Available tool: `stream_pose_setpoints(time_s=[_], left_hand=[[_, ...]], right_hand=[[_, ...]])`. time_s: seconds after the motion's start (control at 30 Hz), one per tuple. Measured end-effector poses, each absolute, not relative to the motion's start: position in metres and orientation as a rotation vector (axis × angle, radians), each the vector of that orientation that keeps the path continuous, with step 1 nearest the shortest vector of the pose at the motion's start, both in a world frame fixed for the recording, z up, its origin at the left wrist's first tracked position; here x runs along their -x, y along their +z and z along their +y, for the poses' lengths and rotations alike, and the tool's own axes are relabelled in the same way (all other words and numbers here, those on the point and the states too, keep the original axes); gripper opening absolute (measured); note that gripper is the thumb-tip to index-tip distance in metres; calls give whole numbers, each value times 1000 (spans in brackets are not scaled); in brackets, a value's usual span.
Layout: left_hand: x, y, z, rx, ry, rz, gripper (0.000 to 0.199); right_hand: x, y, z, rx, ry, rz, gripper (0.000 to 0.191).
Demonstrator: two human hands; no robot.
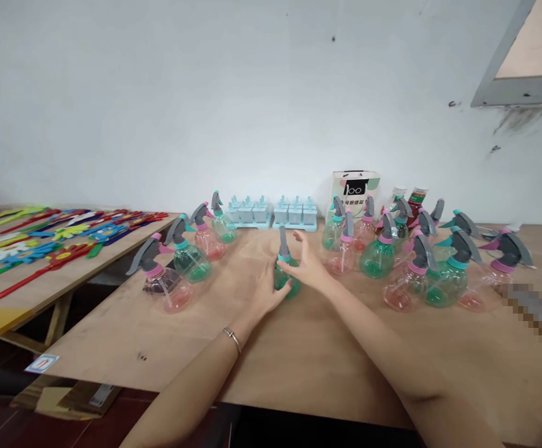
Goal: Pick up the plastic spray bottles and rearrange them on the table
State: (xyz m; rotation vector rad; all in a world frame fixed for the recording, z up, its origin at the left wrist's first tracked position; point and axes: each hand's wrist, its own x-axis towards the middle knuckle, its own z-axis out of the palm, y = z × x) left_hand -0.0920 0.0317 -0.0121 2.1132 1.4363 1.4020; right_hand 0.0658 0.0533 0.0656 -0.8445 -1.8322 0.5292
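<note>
Left hand [271, 287] and right hand [305, 264] around green spray bottle [290, 287], wooden table [168, 348], more bottles [377, 258] either side

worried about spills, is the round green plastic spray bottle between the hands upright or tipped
Upright: the bottle stands on the brown wooden table, grey spray head on top.

One printed bag [355, 180] is seen; left of it, two blue mould trays [295, 215] and five spray bottles [192, 264] are counted; right, two red-filled bottles [417, 199]; in front and rightward, at least ten more sprayers [377, 258].
</note>
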Motion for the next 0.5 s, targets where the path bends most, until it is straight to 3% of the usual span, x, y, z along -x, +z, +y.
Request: stream_pose_setpoints(time_s=[0.07, 0.2, 0.3, 0.4, 0.5], left_hand=[[87, -14, 29, -2221, 1318, 1558, 75], [90, -7, 21, -2444, 1296, 1665, 79], [115, 7, 19, -2588, 1469, 1649, 71], [164, 26, 19, -2562, 2080, 1672, 69], [226, 43, 13, -1849, 2771, 1984, 94]], right_hand=[[-56, 55, 58, 868, 672, -1825, 77], [-61, 51, 72, 876, 867, -1754, 46], [-70, 61, 73, 849, 963, -1739, 47], [-76, 75, 66, 734, 1071, -1734, 52], [-79, 86, 59, 733, 1197, -1670, 49]])
